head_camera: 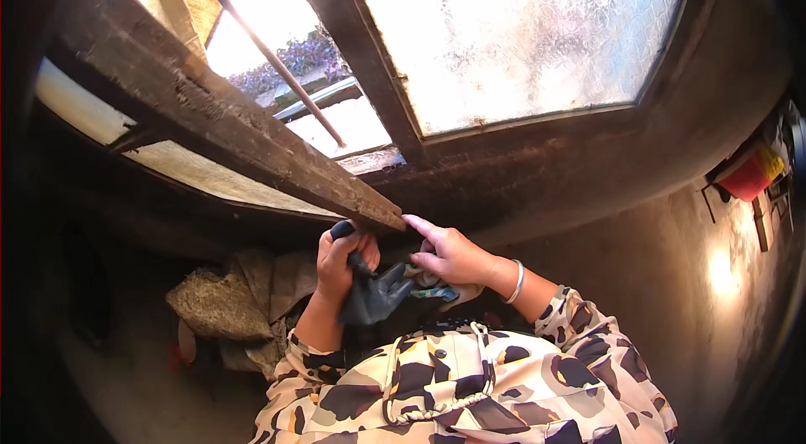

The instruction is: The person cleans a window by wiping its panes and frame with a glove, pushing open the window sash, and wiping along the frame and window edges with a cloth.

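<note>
My left hand (pixel 346 255) is closed around a dark coated work glove (pixel 378 299), close under the free end of a wooden window sash (pixel 264 148). Some dark glove fingers stick out above and below my grip. My right hand (pixel 453 255) points its index finger at the sash's end edge, the tip touching the wood. Its other fingers curl inward. Light knitted fabric with a teal edge (pixel 434 293) lies below my right palm. Whether that hand also pinches the fabric is hidden.
A textured glass pane (pixel 522 35) fills the window at upper right. A metal bar (pixel 264 50) crosses the opening beside it. Crumpled sacks (pixel 220 305) lie low on the left. A red and yellow object (pixel 752 173) stands at the far right.
</note>
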Demonstrator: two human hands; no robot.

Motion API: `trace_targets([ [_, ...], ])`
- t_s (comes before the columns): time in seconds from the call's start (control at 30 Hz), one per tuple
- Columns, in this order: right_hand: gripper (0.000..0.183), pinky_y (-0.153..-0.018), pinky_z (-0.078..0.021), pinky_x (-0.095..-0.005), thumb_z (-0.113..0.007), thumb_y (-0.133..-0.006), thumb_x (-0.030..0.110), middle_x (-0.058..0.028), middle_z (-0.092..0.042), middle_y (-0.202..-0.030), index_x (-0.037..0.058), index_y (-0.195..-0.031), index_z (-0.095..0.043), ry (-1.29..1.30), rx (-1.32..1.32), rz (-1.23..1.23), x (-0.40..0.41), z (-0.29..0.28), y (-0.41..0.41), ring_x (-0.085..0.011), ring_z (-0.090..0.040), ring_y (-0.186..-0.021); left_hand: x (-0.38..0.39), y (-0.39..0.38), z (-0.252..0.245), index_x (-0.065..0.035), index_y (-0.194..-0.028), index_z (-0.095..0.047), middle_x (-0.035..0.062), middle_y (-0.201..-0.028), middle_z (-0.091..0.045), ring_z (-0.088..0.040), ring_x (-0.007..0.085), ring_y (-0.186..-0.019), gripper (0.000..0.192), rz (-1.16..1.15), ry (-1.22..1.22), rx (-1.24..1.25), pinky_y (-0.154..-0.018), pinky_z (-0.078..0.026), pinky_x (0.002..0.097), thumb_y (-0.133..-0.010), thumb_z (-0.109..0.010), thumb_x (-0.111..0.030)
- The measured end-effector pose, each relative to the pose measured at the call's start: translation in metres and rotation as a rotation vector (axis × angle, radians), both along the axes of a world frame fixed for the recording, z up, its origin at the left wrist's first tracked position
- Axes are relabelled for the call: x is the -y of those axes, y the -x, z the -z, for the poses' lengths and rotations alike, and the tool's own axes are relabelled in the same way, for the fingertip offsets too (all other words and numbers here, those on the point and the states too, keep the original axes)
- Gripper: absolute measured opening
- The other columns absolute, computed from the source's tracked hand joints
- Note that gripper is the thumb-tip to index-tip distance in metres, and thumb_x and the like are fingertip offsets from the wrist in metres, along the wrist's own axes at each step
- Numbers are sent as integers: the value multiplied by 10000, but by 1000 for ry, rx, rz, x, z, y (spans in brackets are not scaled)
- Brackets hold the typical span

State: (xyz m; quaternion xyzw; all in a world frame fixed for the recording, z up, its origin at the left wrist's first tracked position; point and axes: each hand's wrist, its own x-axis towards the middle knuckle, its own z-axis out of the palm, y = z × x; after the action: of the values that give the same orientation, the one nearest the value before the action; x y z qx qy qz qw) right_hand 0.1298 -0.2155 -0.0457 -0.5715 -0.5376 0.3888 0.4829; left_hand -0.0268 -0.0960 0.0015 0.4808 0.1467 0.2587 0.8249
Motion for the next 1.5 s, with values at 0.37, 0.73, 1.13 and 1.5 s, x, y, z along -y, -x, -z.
trace_targets([
  [0.37,573,-544,-442,-273,-579,-790,84,-89,-577,-633,15,-1302,-331,-19,-6,13,6,4,2,-131,-540,-549,4,2,0,-30,-682,-418,55,-574,-406,-413,145,-482,142,-3,10,31,-450,-367,277,-803,-459,-90],
  [0.73,233,-596,-470,-271,-578,-813,118,-102,-620,-712,8,-1019,-576,-182,9,-58,24,-18,23,-137,-584,-624,15,12,1,-33,-799,-508,41,-683,-517,-495,106,-582,165,-132,-145,-93,-526,-408,239,-873,-488,-178],
  [1.13,599,-684,-474,-355,-684,-717,382,-182,-586,-770,-35,-1091,-472,-43,-158,-187,42,-20,46,-311,-593,-719,67,9,11,-61,-866,-468,6,-788,-476,-423,71,-708,213,-457,-530,-165,-653,-361,210,-926,-440,-264],
  [1.5,214,-633,-448,-231,-665,-771,106,10,-561,-740,35,-955,-581,24,-638,-57,64,-4,23,-72,-523,-680,83,-5,-1,1,-1074,-488,86,-1019,-511,-456,137,-967,426,32,-483,-295,-876,-333,260,-907,-378,-376],
])
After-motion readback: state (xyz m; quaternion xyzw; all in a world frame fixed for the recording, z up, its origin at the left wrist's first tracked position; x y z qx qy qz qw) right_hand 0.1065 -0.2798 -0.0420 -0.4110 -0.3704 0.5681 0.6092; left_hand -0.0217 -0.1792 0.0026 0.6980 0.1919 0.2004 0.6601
